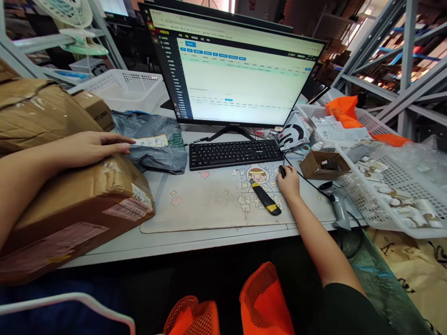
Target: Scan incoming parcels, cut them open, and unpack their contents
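Observation:
My left hand (101,148) lies with its fingers stretched out over the top of a taped cardboard box (80,204), the fingertips close to a grey plastic mailing bag (157,156) with a label. It holds nothing. On the right, the fingers of my right hand (289,184) are curved over a black computer mouse (282,171) at the side of the desk mat (209,209). A black and yellow utility knife (266,197) rests on the mat to the left of that hand. Behind it stands a black keyboard (233,153).
A lit monitor (240,74) stands at the back. To the right are a barcode scanner (338,204), a small open carton (323,165) and a white basket (394,195) of small items. Another white basket (125,90) sits back left. Orange mesh (265,302) shows below the desk edge.

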`<state>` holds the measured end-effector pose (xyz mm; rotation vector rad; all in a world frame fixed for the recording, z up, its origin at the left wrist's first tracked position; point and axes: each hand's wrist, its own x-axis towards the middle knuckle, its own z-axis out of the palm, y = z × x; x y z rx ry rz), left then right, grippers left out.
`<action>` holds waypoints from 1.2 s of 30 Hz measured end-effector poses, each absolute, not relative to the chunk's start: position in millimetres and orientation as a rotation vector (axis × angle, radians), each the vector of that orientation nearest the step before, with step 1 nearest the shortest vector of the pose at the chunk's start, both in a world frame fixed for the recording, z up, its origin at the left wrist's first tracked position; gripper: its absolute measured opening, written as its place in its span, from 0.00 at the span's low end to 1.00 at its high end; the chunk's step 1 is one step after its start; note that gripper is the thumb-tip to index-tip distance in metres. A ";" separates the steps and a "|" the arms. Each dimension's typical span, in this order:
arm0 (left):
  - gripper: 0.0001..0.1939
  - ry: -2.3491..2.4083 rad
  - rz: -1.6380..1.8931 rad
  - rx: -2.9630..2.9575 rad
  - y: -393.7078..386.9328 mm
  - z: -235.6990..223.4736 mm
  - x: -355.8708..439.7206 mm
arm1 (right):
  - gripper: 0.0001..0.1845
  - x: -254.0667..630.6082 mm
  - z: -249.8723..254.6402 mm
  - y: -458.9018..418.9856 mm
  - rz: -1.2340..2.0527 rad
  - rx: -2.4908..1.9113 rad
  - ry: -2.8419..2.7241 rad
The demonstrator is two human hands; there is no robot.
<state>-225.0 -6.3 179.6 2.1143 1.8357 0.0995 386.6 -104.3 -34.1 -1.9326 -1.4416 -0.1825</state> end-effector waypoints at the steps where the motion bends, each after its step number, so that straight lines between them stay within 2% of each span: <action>1: 0.55 1.844 0.105 2.110 -5.8 179.4 -225.0 | 0.28 386.4 -33.5 -104.4 -0.185 -1.943 -1.434; 36: 0.57 1.819 0.101 2.129 3.5 175.9 -234.7 | 0.26 380.9 -26.8 -107.8 -0.155 -2.000 -1.398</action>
